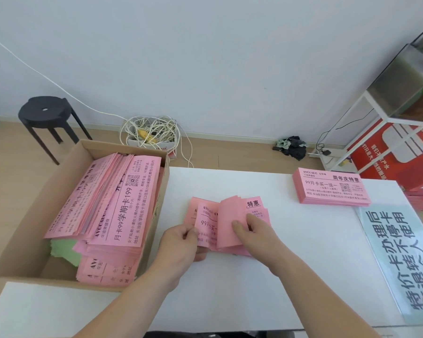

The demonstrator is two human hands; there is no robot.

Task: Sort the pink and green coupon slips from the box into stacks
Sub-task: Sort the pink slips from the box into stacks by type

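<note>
Head view, center frame: left hand (181, 242) & right hand (250, 228) both pinch loose pink slips (227, 223), fanning them. Thin, floppy, prob. slippery; grip by edges.

You are in a plain small office or back room of a business. On the white bench (291, 252) at right sits a stack (332, 189) of pink slips printed "AVOCADO GYM", with a cardboard box (17, 245) of more at left. A printed notice (401, 252) lies at the right edge. At upper right a red poster (388, 147) leans under a rack (352, 132). A stool (44, 111) and tangled cables (149, 130) are on the wood floor.
</note>
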